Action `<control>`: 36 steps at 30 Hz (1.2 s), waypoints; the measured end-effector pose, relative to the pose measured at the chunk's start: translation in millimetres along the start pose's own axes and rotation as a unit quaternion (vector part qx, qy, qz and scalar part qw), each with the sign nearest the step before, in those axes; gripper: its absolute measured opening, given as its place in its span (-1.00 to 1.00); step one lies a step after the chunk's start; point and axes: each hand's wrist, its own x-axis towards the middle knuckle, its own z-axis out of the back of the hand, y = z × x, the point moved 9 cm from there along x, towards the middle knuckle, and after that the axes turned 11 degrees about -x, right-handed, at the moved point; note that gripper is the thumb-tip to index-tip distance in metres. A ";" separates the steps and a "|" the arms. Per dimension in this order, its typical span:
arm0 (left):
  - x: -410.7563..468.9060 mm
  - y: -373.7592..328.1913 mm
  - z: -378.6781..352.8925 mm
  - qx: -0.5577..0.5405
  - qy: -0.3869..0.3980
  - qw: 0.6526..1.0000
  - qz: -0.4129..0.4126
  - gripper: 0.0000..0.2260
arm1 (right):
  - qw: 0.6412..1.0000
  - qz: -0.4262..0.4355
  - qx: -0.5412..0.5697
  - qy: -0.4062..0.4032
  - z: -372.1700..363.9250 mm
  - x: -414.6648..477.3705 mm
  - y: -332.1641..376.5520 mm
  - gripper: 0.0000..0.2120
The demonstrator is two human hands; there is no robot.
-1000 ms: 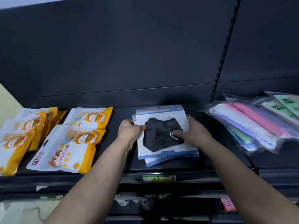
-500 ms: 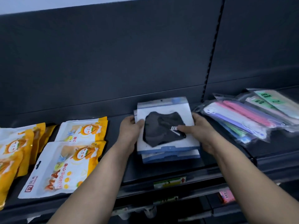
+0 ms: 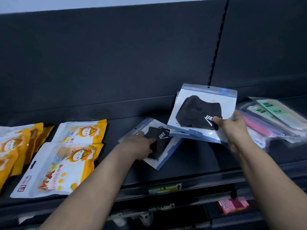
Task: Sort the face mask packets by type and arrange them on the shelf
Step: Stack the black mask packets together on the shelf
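The right hand [image 3: 232, 130] held a small stack of black mask packets [image 3: 199, 110] clear of the shelf [image 3: 191, 156] and tilted. Its grip was closed on the near corner, thumb on top and fingers underneath. The left hand [image 3: 139, 145] rested on a single black mask packet [image 3: 163, 147] lying askew on the shelf, fingers on top and pinching nothing, probably steadying it so the stack could go squarely over it. Orange packets [image 3: 54, 163] lay to the left and coloured mask packets [image 3: 272, 117] to the right, each type apart.
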 end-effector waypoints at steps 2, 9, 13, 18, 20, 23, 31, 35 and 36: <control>-2.7 7.7 -0.4 -0.009 0.006 1.000 0.005 -0.49 | 0.999 -0.008 -0.012 0.040 1.7 4.2 -1.6 -0.56; 6.9 18.4 0.0 -0.032 -0.099 0.984 0.145 -0.44 | 0.983 -0.034 -0.046 0.173 -2.8 6.2 -10.1 -0.56; 19.1 16.1 -1.3 -0.053 -0.114 0.973 0.196 -0.44 | 0.975 -0.025 -0.065 0.209 -0.1 10.2 -12.9 -0.53; 23.5 15.6 1.1 -0.086 -0.127 0.971 0.183 -0.49 | 0.963 -0.021 -0.066 0.261 -9.4 5.1 -11.6 -0.58; 16.5 16.9 12.8 -0.166 -0.195 0.954 0.158 -0.57 | 0.957 -0.020 -0.070 0.282 -16.8 3.8 -13.2 -0.57; -12.0 29.9 31.2 -0.432 -0.336 0.825 0.143 -0.65 | 0.948 -0.012 -0.079 0.308 -31.7 -0.1 -14.0 -0.53; -35.1 22.6 18.8 -0.620 -0.269 0.726 0.123 -0.76 | 0.909 0.065 -0.215 0.351 -78.1 -19.5 -7.4 -0.38; -40.3 35.3 7.1 -0.699 -0.283 0.642 0.137 -0.86 | 0.918 0.017 -0.206 0.339 -72.4 -16.5 -16.2 -0.44; -40.2 36.1 4.5 -0.730 -0.277 0.611 0.136 -0.84 | 0.918 0.009 -0.204 0.340 -70.8 -17.2 -19.3 -0.48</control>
